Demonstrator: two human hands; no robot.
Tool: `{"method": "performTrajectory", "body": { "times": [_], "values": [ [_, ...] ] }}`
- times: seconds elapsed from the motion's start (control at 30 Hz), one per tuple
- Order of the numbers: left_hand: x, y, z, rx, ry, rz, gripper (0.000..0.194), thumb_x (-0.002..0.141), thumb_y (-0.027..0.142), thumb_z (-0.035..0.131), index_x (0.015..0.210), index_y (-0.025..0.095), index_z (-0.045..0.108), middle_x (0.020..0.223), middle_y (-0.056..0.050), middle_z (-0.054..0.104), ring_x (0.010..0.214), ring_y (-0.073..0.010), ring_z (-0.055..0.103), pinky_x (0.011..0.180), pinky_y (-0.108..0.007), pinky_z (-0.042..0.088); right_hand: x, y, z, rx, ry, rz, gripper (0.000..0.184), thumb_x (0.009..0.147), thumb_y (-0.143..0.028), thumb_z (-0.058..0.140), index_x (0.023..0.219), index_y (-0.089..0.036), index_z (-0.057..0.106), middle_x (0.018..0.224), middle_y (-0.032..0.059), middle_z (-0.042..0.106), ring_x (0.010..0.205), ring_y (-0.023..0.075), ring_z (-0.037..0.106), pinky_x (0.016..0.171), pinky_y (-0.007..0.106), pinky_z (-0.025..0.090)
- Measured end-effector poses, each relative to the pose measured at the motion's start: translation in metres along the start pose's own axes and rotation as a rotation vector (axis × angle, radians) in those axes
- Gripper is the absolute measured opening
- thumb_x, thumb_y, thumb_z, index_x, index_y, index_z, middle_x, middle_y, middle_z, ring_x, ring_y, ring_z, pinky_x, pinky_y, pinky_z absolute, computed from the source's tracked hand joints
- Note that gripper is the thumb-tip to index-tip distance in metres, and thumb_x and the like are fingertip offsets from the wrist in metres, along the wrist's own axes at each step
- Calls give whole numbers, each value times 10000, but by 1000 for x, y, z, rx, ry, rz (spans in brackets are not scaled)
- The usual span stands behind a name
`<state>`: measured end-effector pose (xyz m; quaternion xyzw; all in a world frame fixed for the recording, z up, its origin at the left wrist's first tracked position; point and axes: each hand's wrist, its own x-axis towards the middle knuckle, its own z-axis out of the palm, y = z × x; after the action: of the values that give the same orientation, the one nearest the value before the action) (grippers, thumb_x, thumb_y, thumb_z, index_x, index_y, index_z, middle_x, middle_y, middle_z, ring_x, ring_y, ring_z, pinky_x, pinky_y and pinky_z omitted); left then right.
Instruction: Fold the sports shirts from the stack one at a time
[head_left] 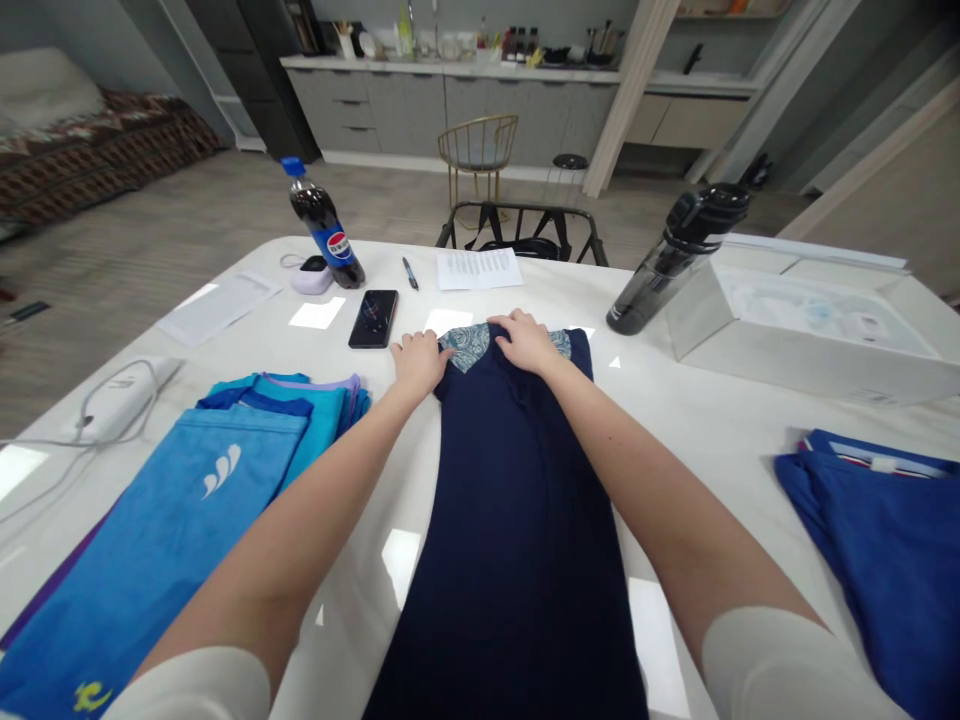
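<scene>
A dark navy garment (517,500) lies lengthwise down the middle of the white table, with grey-blue patterned patches at its far end. Whether it is a shirt or a dress cannot be made out. My left hand (420,365) pinches its far left corner, thumb over the patterned cloth. At the middle of the far edge, my right hand (526,343) has its fingers closed on the fabric. Folded blue garments (195,500) are stacked to the left, the top one bearing a white leaf-like mark. Another folded blue garment (885,540) rests at the right.
Beyond my hands are a black phone (373,319), a cola bottle (324,225), a pen (410,273) and a printed sheet (479,269). A dark water bottle (660,265) stands by an open white box (810,350). A white power strip (124,400) with cables lies far left.
</scene>
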<state>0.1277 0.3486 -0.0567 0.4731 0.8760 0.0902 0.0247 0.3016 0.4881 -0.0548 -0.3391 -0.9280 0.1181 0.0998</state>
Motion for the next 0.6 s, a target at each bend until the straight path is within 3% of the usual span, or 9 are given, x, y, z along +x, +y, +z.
{"method": "performTrajectory", "body": {
  "times": [0.07, 0.17, 0.27, 0.37, 0.43, 0.53, 0.6],
  "values": [
    [1, -9, -6, -82, -65, -36, 388, 926, 483, 584, 1148, 180, 679, 1205, -172, 705, 1222, -383, 549, 1019, -534, 365, 17, -14, 7, -9, -70, 2, 480, 977, -286, 513, 1453, -337, 540, 1321, 138, 540, 1208, 348, 490, 976, 554, 428],
    [0, -15, -18, -226, -91, -67, 340, 885, 495, 626, 1001, 190, 718, 1076, -132, 744, 1113, -339, 617, 961, -463, 413, 30, -19, 11, 1, -102, 9, 341, 970, -313, 556, 1292, -323, 666, 1255, 135, 554, 1203, 349, 490, 981, 572, 413],
    [-6, -10, -34, -447, -56, 46, 307, 848, 474, 667, 919, 179, 711, 901, -73, 736, 905, -248, 646, 813, -338, 452, 30, -11, 4, 67, -60, -41, 223, 952, -304, 603, 1139, -271, 719, 1150, 106, 572, 1149, 309, 518, 967, 500, 428],
    [-14, 10, -55, -618, -11, 214, 259, 842, 427, 674, 905, 178, 704, 805, -22, 697, 769, -185, 605, 730, -289, 440, 26, -3, -8, 203, -17, -137, 489, 893, -252, 670, 1375, -293, 591, 1121, 62, 553, 1054, 244, 551, 933, 398, 448],
    [-19, 29, -69, -680, -16, 307, 209, 855, 370, 659, 931, 182, 710, 801, -8, 691, 731, -164, 587, 725, -281, 441, 24, 0, -15, 286, -33, -211, 600, 850, -216, 685, 1430, -279, 545, 1094, 42, 538, 988, 210, 558, 911, 348, 452],
    [-26, 58, -83, -714, 11, 389, 172, 877, 308, 634, 973, 197, 722, 820, -3, 697, 702, -148, 582, 738, -277, 454, 21, 8, -27, 351, -43, -275, 325, 821, -204, 640, 1137, -196, 714, 970, 26, 546, 879, 189, 552, 851, 309, 452],
    [-31, 77, -84, -727, 70, 399, 168, 892, 314, 630, 984, 208, 723, 826, -4, 699, 692, -146, 590, 744, -280, 467, 14, 20, -36, 388, 27, -256, 207, 787, -197, 619, 958, -175, 734, 889, 17, 571, 833, 188, 549, 806, 298, 447]
  ]
}}
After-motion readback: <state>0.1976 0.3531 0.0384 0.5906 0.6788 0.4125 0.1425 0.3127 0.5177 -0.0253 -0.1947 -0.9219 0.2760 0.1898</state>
